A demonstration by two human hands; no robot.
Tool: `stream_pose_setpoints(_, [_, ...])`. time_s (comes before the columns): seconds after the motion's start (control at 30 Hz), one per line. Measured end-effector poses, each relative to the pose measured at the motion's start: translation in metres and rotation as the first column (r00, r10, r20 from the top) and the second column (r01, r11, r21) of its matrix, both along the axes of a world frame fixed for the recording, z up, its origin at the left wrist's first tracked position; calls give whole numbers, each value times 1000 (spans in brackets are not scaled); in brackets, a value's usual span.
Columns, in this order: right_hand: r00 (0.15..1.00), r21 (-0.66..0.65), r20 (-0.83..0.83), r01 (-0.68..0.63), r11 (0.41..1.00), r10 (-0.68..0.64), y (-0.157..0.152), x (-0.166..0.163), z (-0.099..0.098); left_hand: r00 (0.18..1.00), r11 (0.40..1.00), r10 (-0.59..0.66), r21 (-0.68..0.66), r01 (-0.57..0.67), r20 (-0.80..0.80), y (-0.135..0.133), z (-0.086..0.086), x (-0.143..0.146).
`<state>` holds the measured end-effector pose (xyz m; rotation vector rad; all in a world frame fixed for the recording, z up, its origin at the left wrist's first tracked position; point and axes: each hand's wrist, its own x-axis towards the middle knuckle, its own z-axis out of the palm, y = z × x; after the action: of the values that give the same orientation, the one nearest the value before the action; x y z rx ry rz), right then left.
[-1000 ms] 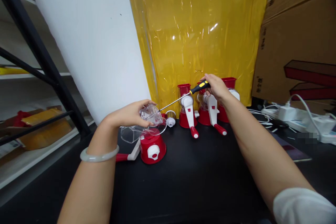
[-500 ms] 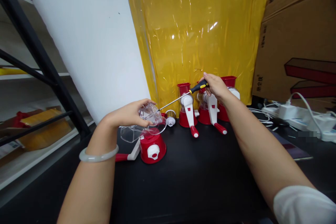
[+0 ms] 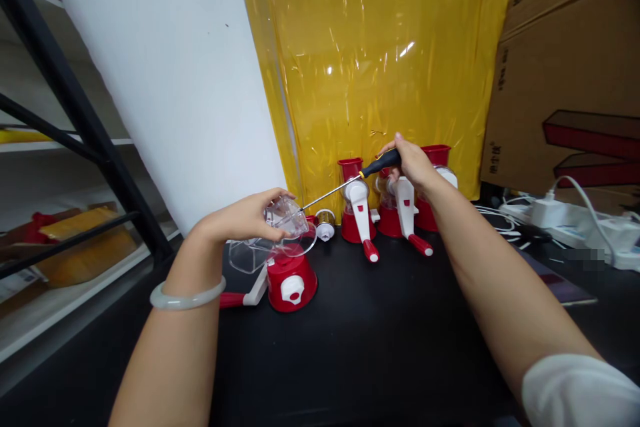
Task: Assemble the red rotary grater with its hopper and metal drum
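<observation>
My left hand [image 3: 245, 219] grips the clear plastic top [image 3: 283, 223] of a red and white hand-crank grater [image 3: 287, 277] standing on the black table [image 3: 380, 340]. A pale bangle sits on that wrist. My right hand [image 3: 413, 163] holds a screwdriver [image 3: 350, 183] by its black and yellow handle. The long metal shaft slants down to the left, and its tip reaches into the clear top under my left fingers.
Three more red graters [image 3: 357, 210] stand in a row against a yellow plastic sheet [image 3: 375, 60]. A small round part [image 3: 325, 223] lies beside them. Cardboard boxes [image 3: 565, 80] and a white power strip with cables [image 3: 575, 223] fill the right; a black metal shelf [image 3: 75, 147] stands left.
My right hand has turned slightly on the screwdriver handle, which hides more of its yellow mark. My left hand and the grater have stayed in place.
</observation>
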<state>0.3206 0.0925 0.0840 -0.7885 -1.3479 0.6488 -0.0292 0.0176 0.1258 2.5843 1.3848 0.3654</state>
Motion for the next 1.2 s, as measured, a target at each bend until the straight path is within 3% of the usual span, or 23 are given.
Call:
stream_pose_setpoints(0.17, [996, -16, -74, -51, 999, 49, -5, -1, 4, 1000, 1000, -7, -4, 7, 6, 0, 0, 0])
stream_pose_setpoints(0.4, [1000, 8, 23, 15, 1000, -15, -1, 0, 1, 1000, 1000, -15, 16, 16, -9, 1, 0, -1])
stream_pose_setpoints(0.57, [997, -10, -71, -20, 1000, 20, -3, -2, 2, 1000, 1000, -15, 10, 15, -9, 1, 0, 0])
stream_pose_setpoints(0.77, [999, 28, -13, 46, 999, -46, -1, -3, 1, 1000, 999, -29, 19, 29, -12, 0, 0, 0])
stream_pose_setpoints(0.9, [996, -43, 7, 92, 995, -91, 1, -3, -1, 1000, 1000, -21, 19, 22, -12, -1, 0, 0])
stream_pose_setpoints(1.0, [997, -105, -69, 39, 994, -46, 1, -4, 1, 1000, 1000, -20, 18, 20, -14, -1, 0, 1])
stream_pose_setpoints(1.2, [998, -50, -57, 13, 999, -16, 0, -5, 1, 1000, 1000, -12, 13, 12, -8, -1, 0, 1])
